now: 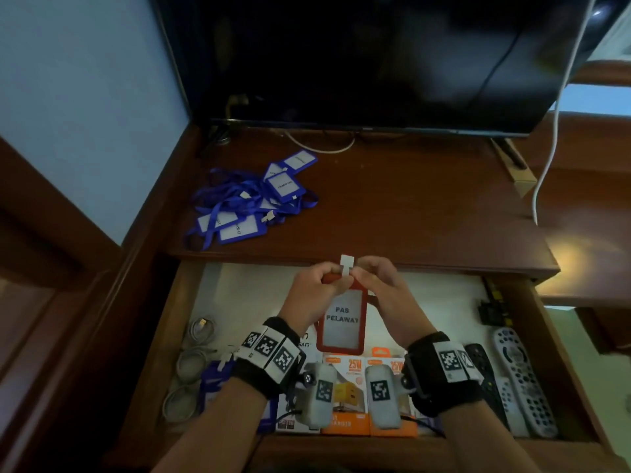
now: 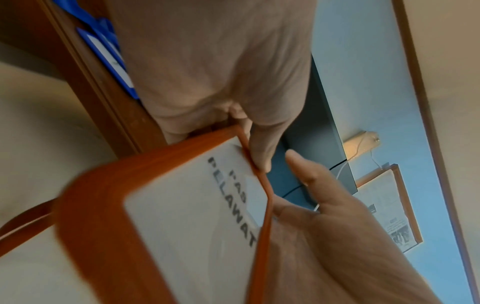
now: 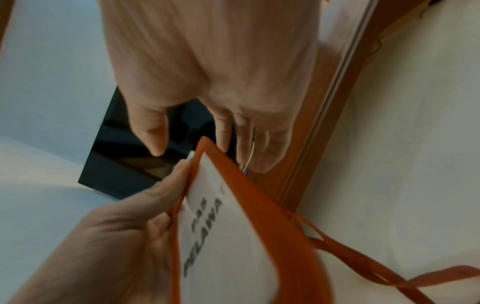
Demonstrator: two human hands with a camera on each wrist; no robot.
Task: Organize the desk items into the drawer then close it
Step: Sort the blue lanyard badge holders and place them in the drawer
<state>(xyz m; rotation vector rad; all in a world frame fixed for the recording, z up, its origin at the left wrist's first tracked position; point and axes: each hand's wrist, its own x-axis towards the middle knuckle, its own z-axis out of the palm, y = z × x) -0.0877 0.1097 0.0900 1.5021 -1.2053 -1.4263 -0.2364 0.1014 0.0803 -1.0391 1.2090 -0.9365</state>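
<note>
A red badge holder [image 1: 342,322] printed "PAS PELAWAT" hangs upright above the open drawer [image 1: 170,322]. My left hand [image 1: 327,272] pinches its top left corner. My right hand [image 1: 366,268] has curled fingers at the white clip [image 1: 346,265] on its top edge. In the left wrist view my left hand [image 2: 241,127] grips the holder [image 2: 187,205] by its top, with my right hand [image 2: 324,222] beside it. The right wrist view shows the holder [image 3: 233,236] and its red lanyard [image 3: 363,259] trailing down. A heap of blue badge holders [image 1: 252,199] with lanyards lies on the desk [image 1: 409,206].
In the drawer lie coiled grey cables [image 1: 191,367] at the left, orange charger boxes [image 1: 355,370] at the front, remotes [image 1: 522,377] at the right and a blue badge [image 1: 218,373]. A television [image 1: 375,63] stands at the desk's back, with a white cable [image 1: 549,148] hanging at the right.
</note>
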